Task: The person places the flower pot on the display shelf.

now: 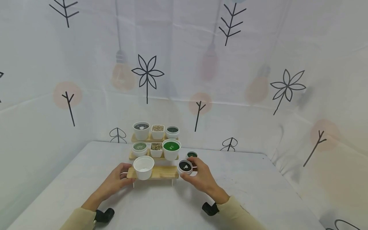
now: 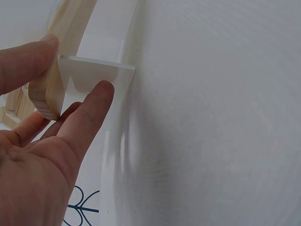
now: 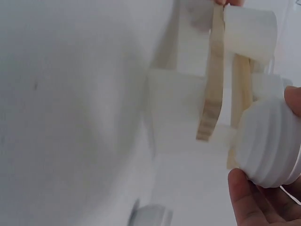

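A three-tier wooden stand [image 1: 165, 172] with white supports [image 2: 94, 73] stands on the table. My left hand [image 1: 113, 180] holds the left end of its lowest shelf, thumb on one side of the board and fingers on the other. On the left part of that shelf is a white cup [image 1: 143, 174], its inside white. Beside the shelf's right end, my right hand [image 1: 203, 179] pinches a small round white jar [image 3: 265, 141] between thumb and fingers. The jar is upright, with a black top bearing a small light mark.
On the middle shelf are a pale-green-topped jar [image 1: 140, 149], a square seed-like-filled dish [image 1: 156, 150] and a green-topped cup [image 1: 171, 151]. The top shelf carries a grey-topped cup [image 1: 141, 131], another square dish [image 1: 157, 132] and a dark-green-topped jar [image 1: 172, 132]. Behind my right hand sits another jar [image 1: 191, 154].
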`<state>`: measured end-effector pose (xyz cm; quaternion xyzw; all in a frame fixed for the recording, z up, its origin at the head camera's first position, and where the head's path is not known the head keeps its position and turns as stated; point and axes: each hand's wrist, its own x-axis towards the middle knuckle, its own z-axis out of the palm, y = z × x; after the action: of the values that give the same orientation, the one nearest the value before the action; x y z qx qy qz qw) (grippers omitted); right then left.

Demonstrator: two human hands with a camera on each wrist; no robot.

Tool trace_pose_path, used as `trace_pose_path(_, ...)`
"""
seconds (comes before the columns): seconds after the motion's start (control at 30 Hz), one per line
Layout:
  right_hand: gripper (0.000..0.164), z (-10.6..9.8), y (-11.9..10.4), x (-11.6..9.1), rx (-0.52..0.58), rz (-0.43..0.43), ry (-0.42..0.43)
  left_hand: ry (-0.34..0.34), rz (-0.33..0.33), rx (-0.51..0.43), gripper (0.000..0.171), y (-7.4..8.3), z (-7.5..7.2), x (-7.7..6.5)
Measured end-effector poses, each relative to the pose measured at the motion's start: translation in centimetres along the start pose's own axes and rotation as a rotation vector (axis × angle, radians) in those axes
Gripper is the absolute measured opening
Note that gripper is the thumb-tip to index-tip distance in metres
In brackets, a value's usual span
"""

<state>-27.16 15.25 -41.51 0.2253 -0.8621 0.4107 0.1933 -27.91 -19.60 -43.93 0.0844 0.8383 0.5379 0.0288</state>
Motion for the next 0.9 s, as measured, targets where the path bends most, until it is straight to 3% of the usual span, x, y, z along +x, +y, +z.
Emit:
trace_pose_path(0.37, 0.054, 2.3, -1.9, 0.3, 0.061, -0.083, -0.051, -0.007, 0.011, -0.022, 0.062, -0.1, 0.0, 0.0)
trace_pose_path(0.9, 0.056, 5.7, -3.4, 1.2, 0.182, -0.046, -0.077, 0.000, 0.004, -0.027, 0.062, -0.2, -0.1, 0.1)
